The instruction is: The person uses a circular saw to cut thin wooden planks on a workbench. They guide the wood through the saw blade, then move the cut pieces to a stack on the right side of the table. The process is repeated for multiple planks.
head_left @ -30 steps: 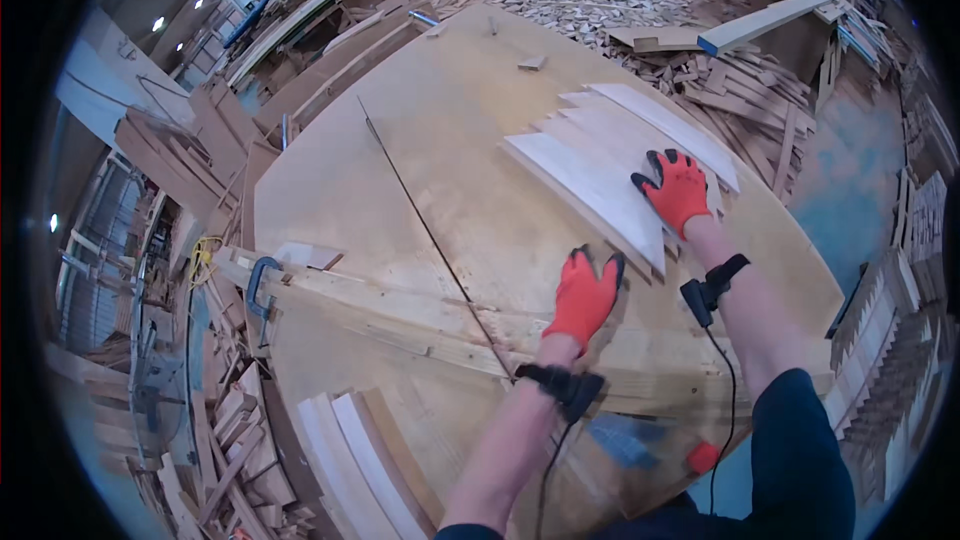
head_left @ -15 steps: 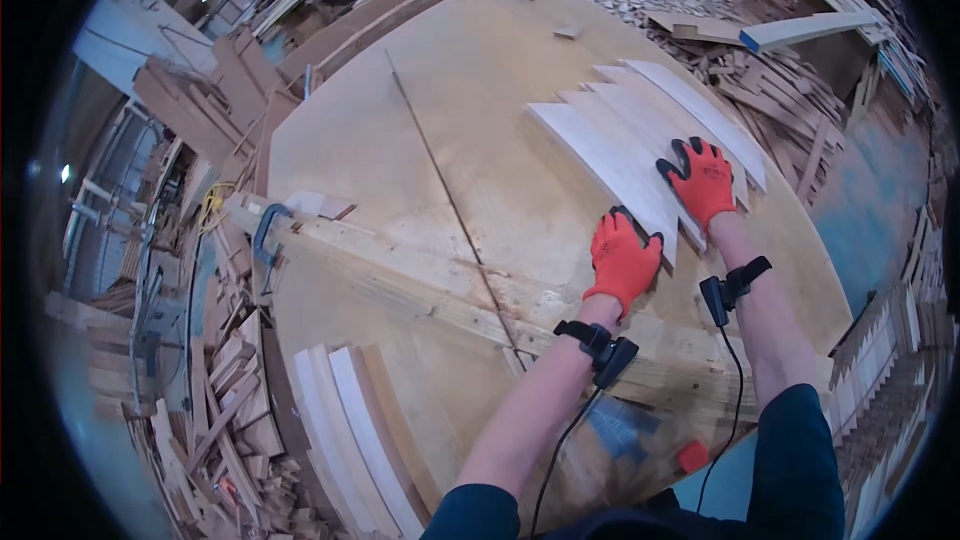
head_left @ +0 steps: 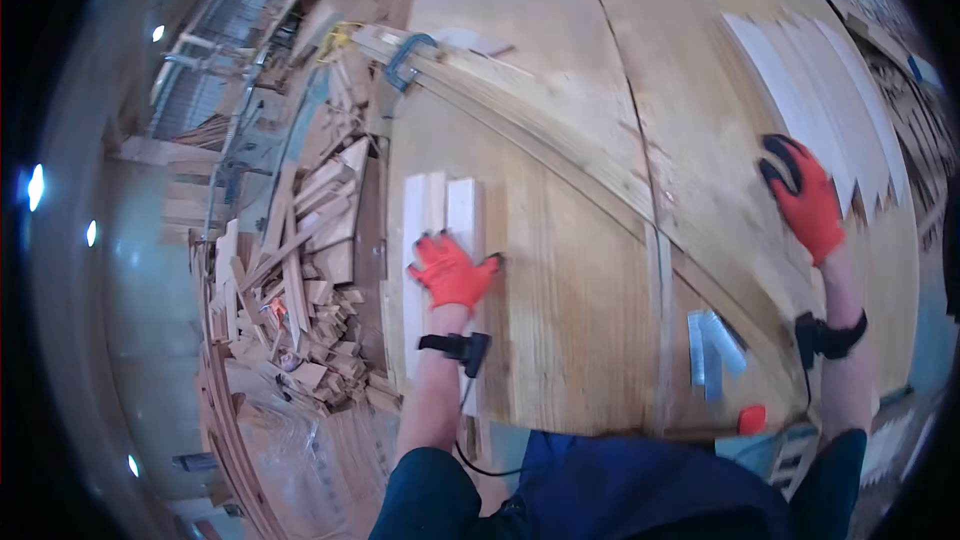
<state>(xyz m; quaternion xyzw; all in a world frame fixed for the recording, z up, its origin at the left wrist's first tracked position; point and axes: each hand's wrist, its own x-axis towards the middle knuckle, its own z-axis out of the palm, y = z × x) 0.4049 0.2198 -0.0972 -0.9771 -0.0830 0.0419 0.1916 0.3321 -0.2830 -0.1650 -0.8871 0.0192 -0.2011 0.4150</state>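
My left hand (head_left: 455, 275), in a red glove with black fingertips, lies with spread fingers over a set of narrow pale boards (head_left: 463, 205) at the left of the wooden tabletop (head_left: 570, 330). It appears to rest on them, not wrapped round any board. At the right, my right hand (head_left: 806, 202) wears the same kind of glove. Its fingers stretch forward, thumb apart, with nothing visible in them. It is beside the left edge of a row of pale boards (head_left: 815, 90) with slanted, pointed ends; whether it touches them I cannot tell.
A long wooden beam (head_left: 540, 135) crosses the tabletop diagonally, with a blue C-clamp (head_left: 405, 62) at its far left end. Flat grey-blue pieces (head_left: 711, 348) and a small red object (head_left: 751, 419) lie near the front edge. Scrap wood (head_left: 315, 310) is heaped left of the table.
The view has swung left. My left hand has gone from the slanted-end boards to the boards at the left. My right hand has come off the top of the slanted-end boards to their left edge.
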